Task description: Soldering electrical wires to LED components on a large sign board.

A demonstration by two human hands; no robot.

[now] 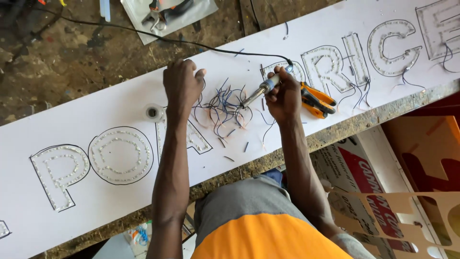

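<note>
White sign board [120, 108] lies lengthwise on the worn wooden counter [57, 62], carrying outlined letters studded with small lights and a loose tangle of thin wires [225, 108] near its middle. Right hand [283, 96] is clamped on a soldering iron [261, 89], tip angled down toward the tangle, black cord trailing away. Left hand [182, 84] rests half-curled on the board beside the wires, grasping nothing visible; orange pliers [316, 100] lie just beside the right hand.

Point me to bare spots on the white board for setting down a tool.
Free: the strip of white board above the outlined letters, left of the solder roll. Crowded: the wire tangle between left hand and right hand, and the orange cutters.
</note>
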